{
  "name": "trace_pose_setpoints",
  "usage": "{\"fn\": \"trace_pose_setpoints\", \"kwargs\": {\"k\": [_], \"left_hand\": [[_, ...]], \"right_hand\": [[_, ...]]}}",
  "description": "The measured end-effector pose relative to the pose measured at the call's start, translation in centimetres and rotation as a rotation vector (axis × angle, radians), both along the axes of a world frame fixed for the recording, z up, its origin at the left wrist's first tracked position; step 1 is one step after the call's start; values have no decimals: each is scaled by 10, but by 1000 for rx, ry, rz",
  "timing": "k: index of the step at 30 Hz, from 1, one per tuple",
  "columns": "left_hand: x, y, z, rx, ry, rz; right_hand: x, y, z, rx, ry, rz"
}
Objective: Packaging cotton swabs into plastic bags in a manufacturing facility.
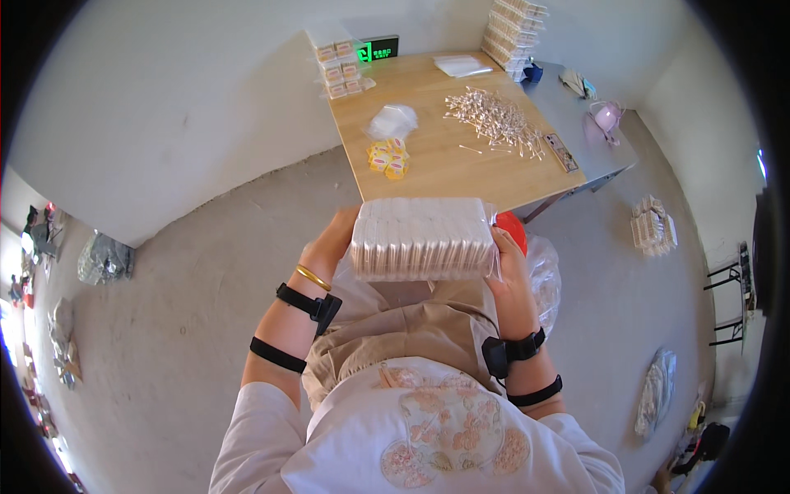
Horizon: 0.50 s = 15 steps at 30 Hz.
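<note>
Between my two hands, in front of my lap, is a wrapped block of cotton swab packs [420,235], white on top and ribbed along its near side, in clear plastic. My left hand [333,237] grips its left end, with the fingertips partly hidden. At the opposite end, my right hand [508,265] is closed on the block and its loose film. Just beyond the block is the wooden table [428,177]. On it lie a heap of loose cotton swabs [498,119], a small pile of yellow-and-white labels [388,158] and some clear plastic bags [393,122].
Packed boxes [336,70] stand at the table's back left, and a tall stack of packs [514,37] at the back right. A phone [562,152] lies at the right edge. Something red [512,232] and a clear plastic sack [541,284] are beside my right hand.
</note>
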State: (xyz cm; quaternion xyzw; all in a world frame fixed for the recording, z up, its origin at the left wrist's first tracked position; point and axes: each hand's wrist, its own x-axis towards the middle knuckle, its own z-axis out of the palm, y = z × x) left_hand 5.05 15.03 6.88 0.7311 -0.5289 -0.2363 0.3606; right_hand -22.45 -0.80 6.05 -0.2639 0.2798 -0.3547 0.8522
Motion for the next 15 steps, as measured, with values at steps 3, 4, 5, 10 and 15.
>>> {"fn": "trace_pose_setpoints", "kwargs": {"k": [3, 4, 5, 10, 15], "left_hand": [[-14, 51, -18, 1, 75, 14], [-16, 49, -18, 0, 99, 25], [-20, 54, -19, -2, 123, 36], [-26, 50, -17, -17, 231, 87], [-29, 61, -17, -40, 328, 121]], "right_hand": [[1, 6, 9, 106, -51, 15], [1, 6, 7, 110, -45, 20], [1, 6, 2, 140, -93, 47], [3, 4, -12, 206, -152, 66], [3, 1, -19, 188, -174, 143]]}}
